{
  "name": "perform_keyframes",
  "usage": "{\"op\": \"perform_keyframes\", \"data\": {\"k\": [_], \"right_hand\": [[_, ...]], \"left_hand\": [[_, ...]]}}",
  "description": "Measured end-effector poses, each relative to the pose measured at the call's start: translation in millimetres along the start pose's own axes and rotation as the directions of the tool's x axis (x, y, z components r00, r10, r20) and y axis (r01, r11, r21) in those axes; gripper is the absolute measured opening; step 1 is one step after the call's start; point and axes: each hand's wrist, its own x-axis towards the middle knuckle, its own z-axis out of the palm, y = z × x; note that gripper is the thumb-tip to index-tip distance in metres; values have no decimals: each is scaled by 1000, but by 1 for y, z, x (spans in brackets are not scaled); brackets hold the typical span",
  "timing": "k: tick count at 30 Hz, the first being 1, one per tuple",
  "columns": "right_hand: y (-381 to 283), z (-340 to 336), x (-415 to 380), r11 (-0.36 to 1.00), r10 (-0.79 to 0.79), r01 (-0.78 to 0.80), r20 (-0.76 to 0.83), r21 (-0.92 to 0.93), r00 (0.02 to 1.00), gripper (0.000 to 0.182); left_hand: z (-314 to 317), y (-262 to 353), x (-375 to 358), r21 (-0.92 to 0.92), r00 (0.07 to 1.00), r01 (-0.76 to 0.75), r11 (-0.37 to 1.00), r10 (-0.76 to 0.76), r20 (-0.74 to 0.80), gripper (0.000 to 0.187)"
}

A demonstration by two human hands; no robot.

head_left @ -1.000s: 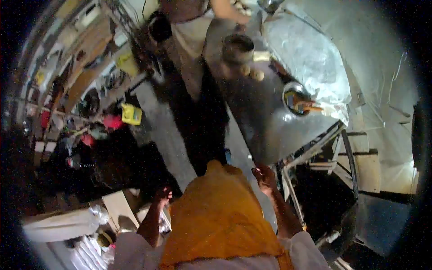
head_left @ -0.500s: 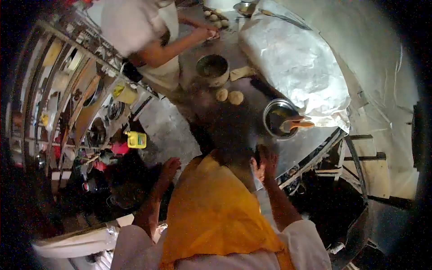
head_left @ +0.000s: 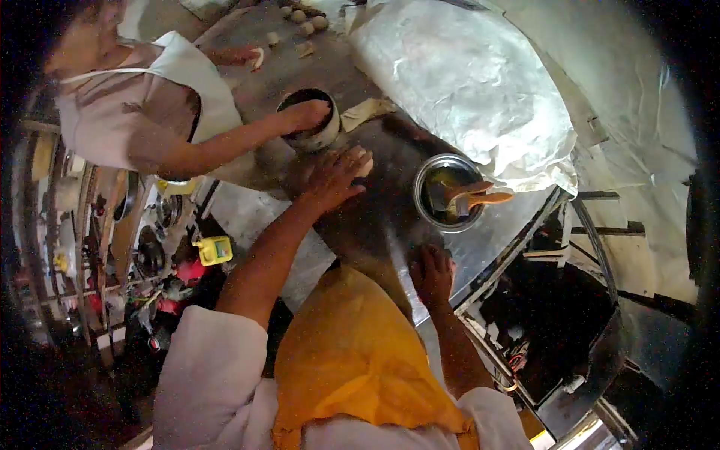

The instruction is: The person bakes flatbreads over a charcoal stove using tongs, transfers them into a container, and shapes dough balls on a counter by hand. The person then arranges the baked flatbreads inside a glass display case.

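My left hand reaches over the dark worktop, its fingers round a pale dough ball. Part of the ball shows past my fingertips; whatever lies under the palm is hidden. My right hand rests on the worktop near its front edge, fingers apart and holding nothing. Just beyond it stands a metal bowl of dark liquid, with a wooden-handled brush leaning across its rim. Past my left hand is a round pot, and a co-worker's hand dips into it.
A folded cloth lies beside the pot. Several dough balls sit at the far end. A large silvery sheet covers the right side. The co-worker stands at the left. A yellow jug is on the left, below worktop level.
My left hand has moved from beside my apron forward onto the dough. The co-worker's hand has gone into the pot. The view has shifted; my right hand stays near the edge.
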Motion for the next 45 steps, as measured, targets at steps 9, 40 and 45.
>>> {"op": "perform_keyframes", "data": {"k": [9,40,45], "right_hand": [[-11,-1,9,978,130,-98,174,-182,976,44],[-23,85,411,853,-289,479,578,-207,763,62],[-24,85,417,944,-176,310,617,-115,767,52]], "left_hand": [[4,-3,6,-103,955,284,953,-272,119,70],[-36,-82,-111,-822,552,452,346,-832,-47,44],[28,-5,-194,-834,527,487,-260,-674,517,47]]}}
